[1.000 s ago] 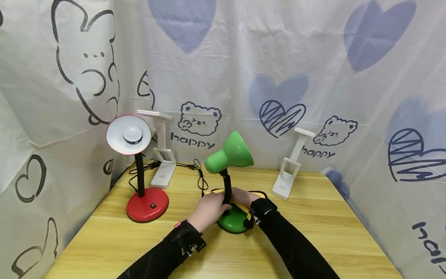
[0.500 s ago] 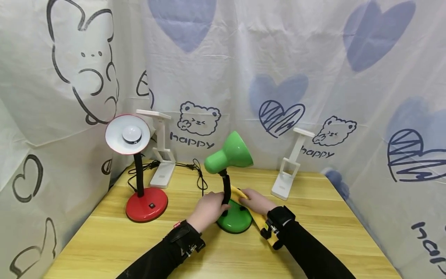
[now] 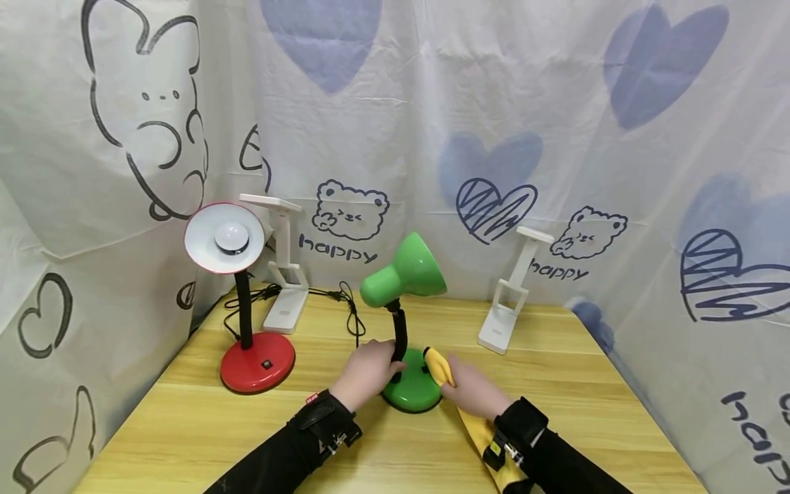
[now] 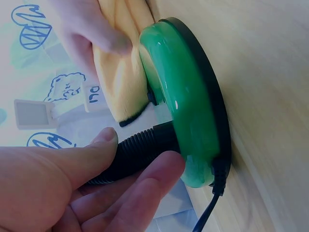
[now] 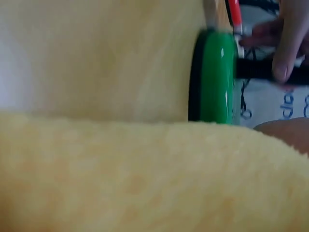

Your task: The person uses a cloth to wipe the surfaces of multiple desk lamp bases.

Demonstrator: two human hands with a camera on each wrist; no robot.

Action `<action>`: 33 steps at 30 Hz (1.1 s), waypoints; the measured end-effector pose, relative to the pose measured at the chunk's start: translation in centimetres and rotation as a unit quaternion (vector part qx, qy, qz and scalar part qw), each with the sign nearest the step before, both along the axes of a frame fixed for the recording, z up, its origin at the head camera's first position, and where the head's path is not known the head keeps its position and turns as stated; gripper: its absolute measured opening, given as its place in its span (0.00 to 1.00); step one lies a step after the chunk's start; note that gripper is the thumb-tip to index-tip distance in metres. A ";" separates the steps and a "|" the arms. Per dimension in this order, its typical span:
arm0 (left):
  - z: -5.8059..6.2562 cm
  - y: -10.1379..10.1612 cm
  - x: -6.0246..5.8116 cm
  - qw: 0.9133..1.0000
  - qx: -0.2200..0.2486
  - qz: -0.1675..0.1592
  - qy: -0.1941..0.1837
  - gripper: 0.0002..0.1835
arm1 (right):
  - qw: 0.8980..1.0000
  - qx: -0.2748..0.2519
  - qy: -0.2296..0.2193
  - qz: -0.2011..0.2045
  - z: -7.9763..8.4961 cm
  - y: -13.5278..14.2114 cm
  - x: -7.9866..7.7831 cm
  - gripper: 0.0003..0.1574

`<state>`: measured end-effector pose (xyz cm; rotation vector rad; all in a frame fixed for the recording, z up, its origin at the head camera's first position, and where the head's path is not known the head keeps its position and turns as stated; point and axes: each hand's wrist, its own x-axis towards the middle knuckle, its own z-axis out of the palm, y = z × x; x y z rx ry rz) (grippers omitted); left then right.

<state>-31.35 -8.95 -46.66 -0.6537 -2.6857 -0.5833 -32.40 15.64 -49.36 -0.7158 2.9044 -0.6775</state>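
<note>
- Green lamp (image 3: 400, 321): centre of the head view, upright on the surface (image 3: 385, 456).
- Left hand (image 3: 367, 372): fingers curled round its black neck (image 4: 137, 153).
- Right hand (image 3: 475, 391): fingers gripping a yellow cloth (image 3: 439, 367), right of the base (image 3: 412, 396).

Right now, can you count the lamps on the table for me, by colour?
Green lamp: 1
Red lamp: 1
White lamps: 2
Total: 4
</note>
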 end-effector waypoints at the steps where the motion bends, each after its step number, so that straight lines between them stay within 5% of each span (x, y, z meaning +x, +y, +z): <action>1: 0.0 0.0 0.0 1.000 0.000 0.000 0.001 0.12 | 1.000 0.004 -0.003 0.007 0.0 -0.1 0.5 0.18; 7: -0.1 -0.1 0.0 1.000 -0.006 0.000 0.005 0.11 | 0.998 -0.010 -0.054 0.037 0.1 -0.7 2.2 0.16; 13: -0.1 -0.2 0.1 1.000 -0.010 0.001 0.008 0.10 | 0.993 -0.082 -0.089 -0.005 -0.3 -1.0 1.7 0.17; 17: -0.1 -0.2 -0.1 1.000 -0.017 0.001 0.012 0.10 | 0.993 -0.095 -0.060 -0.037 -0.2 -1.2 0.3 0.21; 24: -0.2 -0.2 -0.3 1.000 -0.019 -0.013 0.012 0.10 | 0.992 -0.098 -0.045 -0.066 0.1 -2.0 -3.6 0.12; 29: -0.1 -0.2 -0.3 1.000 -0.012 -0.021 0.010 0.09 | 0.994 -0.095 -0.037 -0.034 0.6 -3.7 -5.8 0.10; 33: 0.0 -0.2 -0.2 1.000 -0.007 -0.024 0.011 0.09 | 0.986 -0.133 -0.098 -0.002 0.8 -5.3 -7.3 0.17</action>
